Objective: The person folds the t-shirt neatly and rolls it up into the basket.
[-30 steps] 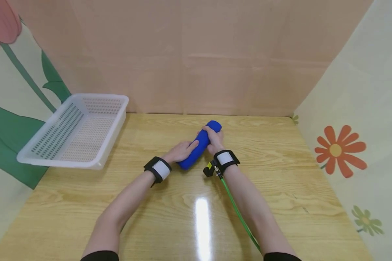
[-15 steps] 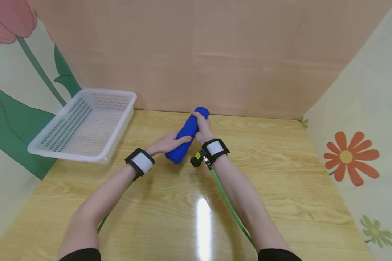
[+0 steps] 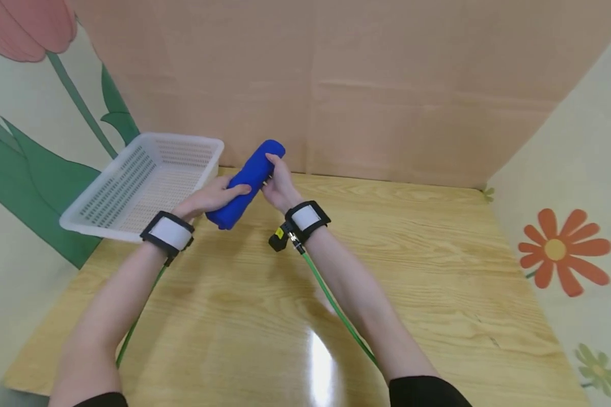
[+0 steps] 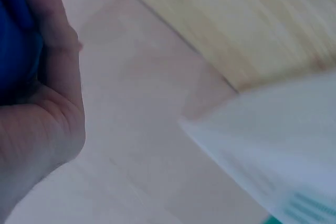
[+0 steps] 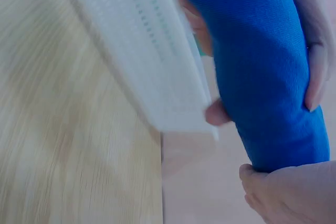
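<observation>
A rolled-up blue cloth [image 3: 253, 172] is held tilted above the table, close to the right side of a white plastic basket [image 3: 211, 169]. My left hand [image 3: 211, 196] grips its lower end, thumb lying across the top. Near the upper end, my right hand [image 3: 281, 183] grips the roll with the thumb over it. In the right wrist view, fingers wrap both sides of the cloth [image 5: 262, 72], and the basket [image 5: 152, 77] stands behind. At the edge of the left wrist view, the left hand [image 4: 58, 87] curls round the cloth [image 4: 16, 40].
The perforated basket stands at the back left of the wooden table [image 3: 387, 271], against a wall with painted flowers. A pinkish-brown covering [image 3: 387, 85] rises behind the table's far edge. Green cables [image 3: 336, 305] run from the wrist cameras along both forearms.
Both hands have lifted the rolled cloth and carried it left, from the middle of the table to beside the basket. The head view has shifted slightly.
</observation>
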### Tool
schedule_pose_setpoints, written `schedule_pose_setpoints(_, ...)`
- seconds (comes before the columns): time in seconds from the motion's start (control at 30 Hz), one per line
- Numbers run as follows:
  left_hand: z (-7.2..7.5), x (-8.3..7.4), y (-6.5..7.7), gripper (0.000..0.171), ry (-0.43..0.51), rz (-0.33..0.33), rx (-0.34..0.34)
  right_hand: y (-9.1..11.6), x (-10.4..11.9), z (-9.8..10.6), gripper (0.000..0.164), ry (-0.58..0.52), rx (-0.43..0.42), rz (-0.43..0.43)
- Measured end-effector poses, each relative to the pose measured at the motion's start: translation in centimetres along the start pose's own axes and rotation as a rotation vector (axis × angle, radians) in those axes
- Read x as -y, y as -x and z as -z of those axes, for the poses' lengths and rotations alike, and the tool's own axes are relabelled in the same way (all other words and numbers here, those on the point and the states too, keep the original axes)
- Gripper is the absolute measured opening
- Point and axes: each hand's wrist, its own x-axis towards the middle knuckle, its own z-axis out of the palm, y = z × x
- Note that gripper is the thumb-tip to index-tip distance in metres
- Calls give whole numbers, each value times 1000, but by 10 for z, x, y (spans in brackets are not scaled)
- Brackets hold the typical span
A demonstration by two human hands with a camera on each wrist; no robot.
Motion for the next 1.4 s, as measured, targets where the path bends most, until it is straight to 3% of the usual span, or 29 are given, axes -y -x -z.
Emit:
schedule_pose_setpoints(0.23, 43, 10, 27, 73, -14, 87, -85, -6, -21, -40, 64, 26, 162, -58)
schedule_pose_setpoints(0.33, 58, 18, 36, 73, 15, 84, -83, -8, -30, -52, 65, 22, 200, -85)
schedule_pose_setpoints(0.47, 75, 25, 38, 73, 22, 84, -31, -11, -40, -56, 65, 53, 247, -106)
schedule_pose_setpoints(0.7, 94, 40, 28, 73, 6, 169, 23, -14, -54, -47, 63, 153, 305, -149)
schedule_pose_setpoints(0.8, 96, 48, 25, 72, -37, 245, 33, -14, -58, -38, 60, 223, 308, -153)
schedule_pose_setpoints(0.93, 94, 60, 18, 70, -139, 260, 42, -13, -65, -27, 58, 313, 325, -159)
schedule_pose_setpoints(1.03, 89, 70, 12, 68, -223, 273, 67, -13, -71, -19, 58, 422, 392, -192)
schedule_pose_setpoints(1.2, 88, 89, -2, 73, -273, 403, 135, -11, -77, -15, 61, 565, 517, -252)
schedule_pose_setpoints(1.27, 93, 102, -11, 77, -311, 405, 175, -11, -78, -16, 62, 584, 534, -253)
schedule_pose_setpoints(1.3, 99, 117, -19, 79, -340, 355, 192, -11, -78, -17, 62, 583, 537, -253)
schedule_pose_setpoints(1.4, 102, 127, -28, 79, -422, 365, 245, -11, -79, -21, 63, 595, 546, -253)
